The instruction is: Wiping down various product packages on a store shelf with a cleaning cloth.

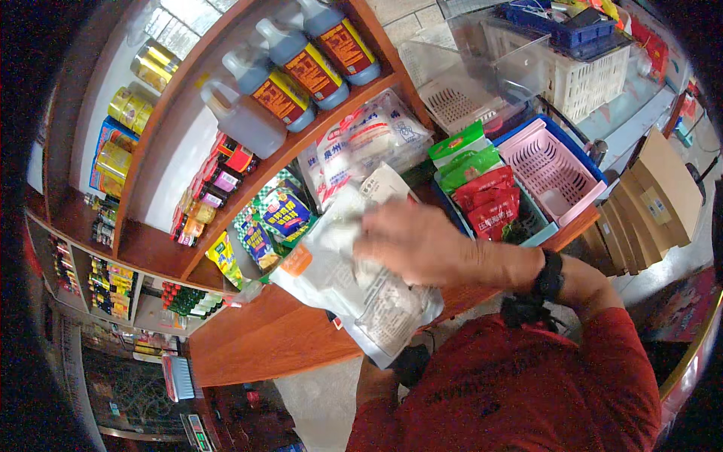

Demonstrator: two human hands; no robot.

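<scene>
A white plastic packet (333, 277) with an orange mark and a clear printed part lies slantwise before me, over the wooden counter's edge. My right hand (418, 240), blurred by motion, is over the upper part of this packet. Its fingers are curled, but whether they grip the plastic is unclear. From below, my left forearm (375, 381) reaches up behind the packet's lower end. The packet hides my left hand; a black band (412, 361) shows at that wrist. Just beyond lie a pale printed packet (387, 181) and large white printed bags (361, 141).
Wooden shelves (316, 135) hold large dark-liquid bottles (274, 93) and small jars. Blue-and-green packets (279, 214) lie left of the white packet. On the right are a bin of green and red packets (488, 200), a pink basket (551, 169) and cardboard (649, 203). The wooden counter (265, 333) runs lower left.
</scene>
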